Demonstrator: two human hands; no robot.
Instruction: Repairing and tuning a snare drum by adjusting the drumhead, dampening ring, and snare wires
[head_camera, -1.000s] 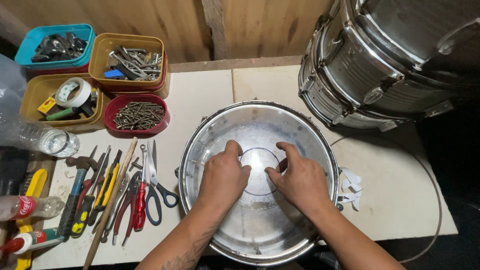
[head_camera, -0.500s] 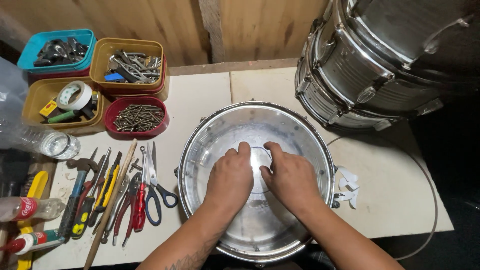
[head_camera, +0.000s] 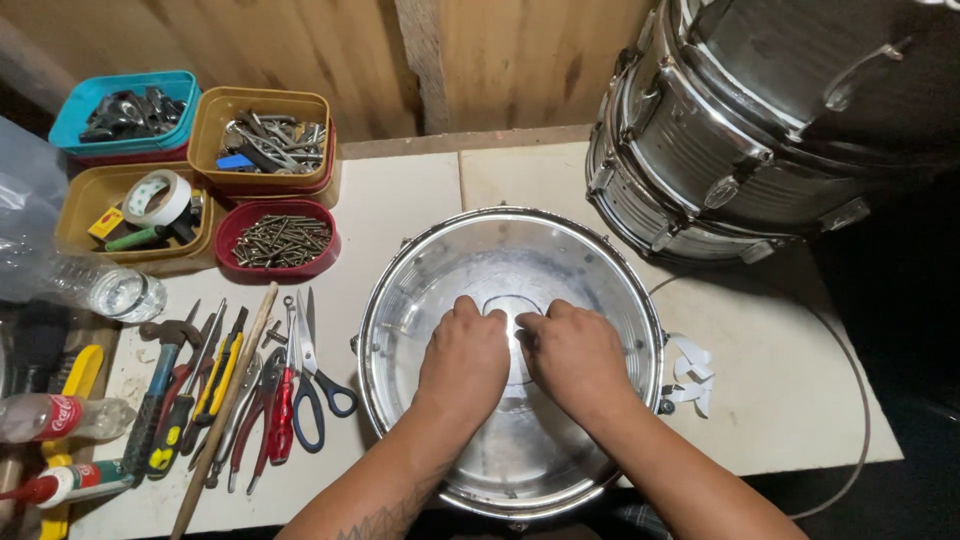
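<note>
**Fingers pressed flat on the drumhead, both hands side by side**

Fingers (head_camera: 470, 312) of both my hands lie close together and bent down onto the skin, gripping nothing that I can see; the tips point away from me toward the middle of the head, and what is under the palms is hidden.

Largest first: the stacked metal-shelled drums with chrome lugs (head_camera: 760, 130) sit at the far right of the table, well apart from my hands. Next is the round chrome-rimmed drum with a shiny translucent head (head_camera: 600, 270), lying flat on the pale tabletop (head_camera: 400, 200) right in front of me. My left hand (head_camera: 465, 360) and right hand (head_camera: 572, 358) rest on it just beside each other, thumbs nearly touching, a little nearer me than the faint round patch at the centre (head_camera: 512, 305), which shows between and just past the fingertips.

To the left stand four plastic bins: a teal one (head_camera: 125, 110), a mustard one of metal fittings (head_camera: 262, 140), another with a tape roll (head_camera: 135, 205), and a red one of screws (head_camera: 275, 238). Below them lies a row of hand tools (head_camera: 230, 390), among them blue-handled scissors (head_camera: 318, 385). A small white strip of tape (head_camera: 692, 370) lies just beside the drum's right rim.
</note>
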